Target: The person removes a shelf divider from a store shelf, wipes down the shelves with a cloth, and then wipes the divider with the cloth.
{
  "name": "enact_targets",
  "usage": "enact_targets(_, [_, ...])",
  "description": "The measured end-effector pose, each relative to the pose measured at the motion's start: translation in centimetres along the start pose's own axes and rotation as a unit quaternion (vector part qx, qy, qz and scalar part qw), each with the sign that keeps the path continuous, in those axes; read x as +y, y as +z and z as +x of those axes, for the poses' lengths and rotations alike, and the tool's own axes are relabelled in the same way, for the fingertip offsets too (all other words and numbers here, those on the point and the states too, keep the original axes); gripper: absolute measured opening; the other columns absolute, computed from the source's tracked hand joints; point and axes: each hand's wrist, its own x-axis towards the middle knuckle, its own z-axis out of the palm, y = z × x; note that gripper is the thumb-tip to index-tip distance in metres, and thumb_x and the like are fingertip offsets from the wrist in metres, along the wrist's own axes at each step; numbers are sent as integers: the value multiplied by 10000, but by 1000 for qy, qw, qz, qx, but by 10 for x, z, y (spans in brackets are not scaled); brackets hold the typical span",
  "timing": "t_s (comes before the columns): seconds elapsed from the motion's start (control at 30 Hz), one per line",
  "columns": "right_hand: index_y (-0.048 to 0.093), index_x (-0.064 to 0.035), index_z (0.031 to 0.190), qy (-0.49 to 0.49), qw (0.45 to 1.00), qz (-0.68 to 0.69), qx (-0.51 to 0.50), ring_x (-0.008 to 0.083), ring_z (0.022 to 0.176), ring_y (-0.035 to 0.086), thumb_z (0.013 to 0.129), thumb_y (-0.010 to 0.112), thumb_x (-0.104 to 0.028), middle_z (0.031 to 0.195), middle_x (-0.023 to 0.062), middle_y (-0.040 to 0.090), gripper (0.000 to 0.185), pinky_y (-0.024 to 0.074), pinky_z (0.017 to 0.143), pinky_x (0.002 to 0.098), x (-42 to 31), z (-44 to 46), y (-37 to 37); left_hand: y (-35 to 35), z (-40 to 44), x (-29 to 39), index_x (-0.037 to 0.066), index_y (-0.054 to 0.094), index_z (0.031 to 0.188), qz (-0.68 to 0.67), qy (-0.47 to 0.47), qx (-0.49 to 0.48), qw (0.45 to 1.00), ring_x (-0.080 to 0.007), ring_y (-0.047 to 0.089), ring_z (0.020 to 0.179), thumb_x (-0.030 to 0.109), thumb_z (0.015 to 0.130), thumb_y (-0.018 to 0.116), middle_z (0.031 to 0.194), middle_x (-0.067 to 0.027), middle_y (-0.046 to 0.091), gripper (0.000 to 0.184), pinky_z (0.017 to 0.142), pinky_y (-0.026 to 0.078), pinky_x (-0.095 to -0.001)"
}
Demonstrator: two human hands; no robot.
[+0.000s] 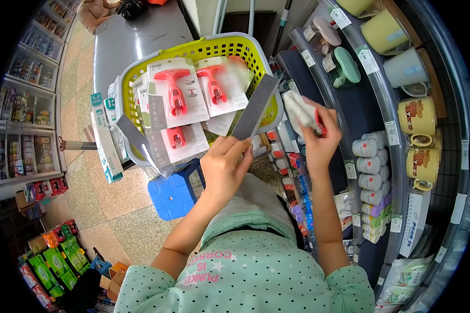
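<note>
My left hand [225, 166] pinches the lower end of a flat grey strip [257, 107] in front of the basket. A second grey piece [132, 130] with clear plastic beside it slants over the basket's left side; whether the two are joined I cannot tell. My right hand [322, 133] is closed around a folded white cloth [297, 112] with a red edge, to the right of the strip. Behind my left hand, a yellow-green and grey basket [193, 46] holds several carded packs with red T-shaped tools [173, 86].
The basket rests by a grey table [141, 39], with a person's arm [91, 15] at its far end. A blue stool [171, 194] stands below. Shelves on the right carry mugs [418, 115], white rolled items [369, 165] and a green-lidded container [345, 65]. Boxed goods [57, 261] lie lower left.
</note>
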Motion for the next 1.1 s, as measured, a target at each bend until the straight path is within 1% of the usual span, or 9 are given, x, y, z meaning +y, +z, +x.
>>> enact_targets(0.07, [732, -111, 1088, -58, 998, -22, -31, 217, 862, 585, 654, 676, 54, 1130, 14, 733, 468, 431, 946, 369, -9, -1, 1, 5, -6, -3, 20, 728, 876, 12, 8, 3, 1000, -225, 529, 637, -27, 730, 761, 725, -66, 617, 157, 568, 441, -338])
enact_targets(0.2, [737, -143, 1087, -125, 987, -68, -69, 195, 881, 584, 666, 715, 15, 1135, -10, 730, 450, 372, 996, 385, -22, -2, 6, 13, -17, -6, 57, 739, 873, 31, 6, -9, 999, -220, 545, 703, -5, 703, 776, 770, -43, 622, 184, 599, 454, -344])
enact_targets(0.3, [738, -148, 1082, -155, 977, -114, -93, 196, 888, 586, 669, 724, 6, 1130, -14, 729, 441, 379, 965, 377, -26, -1, 13, 17, -22, -5, 73, 744, 869, 35, -2, -11, 999, -221, 550, 737, 17, 687, 791, 786, -32, 613, 195, 609, 458, -342])
enact_targets(0.43, [738, -147, 1060, -113, 978, -131, -115, 195, 877, 581, 662, 729, 15, 1066, -25, 734, 430, 384, 919, 363, -21, -5, 19, 22, -27, -11, 75, 745, 907, 17, -9, -16, 1000, -212, 555, 757, 48, 663, 831, 818, -39, 600, 260, 616, 456, -339])
enact_targets(0.63, [733, -140, 1043, -102, 979, -141, -105, 197, 857, 580, 638, 734, 4, 1032, -28, 732, 429, 384, 905, 360, -15, -8, 19, 20, -33, -10, 56, 658, 1170, -94, -186, -1, 978, -141, 571, 758, 57, 665, 874, 914, -55, 588, 549, 572, 474, -267])
enact_targets(0.77, [732, -140, 1037, -91, 980, -141, -105, 199, 857, 580, 644, 727, 4, 1028, -33, 731, 419, 385, 902, 361, -12, -11, 20, 28, -31, -14, 42, 625, 1142, -149, -227, 64, 960, -125, 603, 741, 7, 793, 791, 896, -60, 588, 388, 553, 486, -242])
enact_targets(0.8, [732, -140, 1037, -89, 980, -143, -106, 199, 858, 580, 645, 727, 5, 1029, -34, 731, 417, 386, 902, 361, -8, -13, 21, 28, -27, -17, 18, 643, 1048, -141, -226, 63, 962, -131, 614, 695, -10, 842, 741, 832, -74, 615, 229, 545, 492, -257])
enact_targets(1.0, [735, -139, 1047, -79, 982, -125, -120, 195, 868, 580, 657, 722, 15, 1050, -33, 733, 420, 385, 914, 356, 3, -21, 25, 24, -16, -20, -40, 671, 863, -83, -163, 55, 982, -156, 625, 627, -18, 840, 732, 760, -111, 667, 69, 563, 506, -278])
enact_targets(1.1, [735, -142, 1056, -93, 979, -110, -145, 191, 876, 580, 655, 733, 11, 1073, -34, 732, 430, 381, 922, 352, -9, -24, 20, 22, -14, -22, -46, 681, 869, -63, -151, 47, 985, -173, 631, 622, -28, 833, 732, 767, -119, 666, 65, 574, 501, -281])
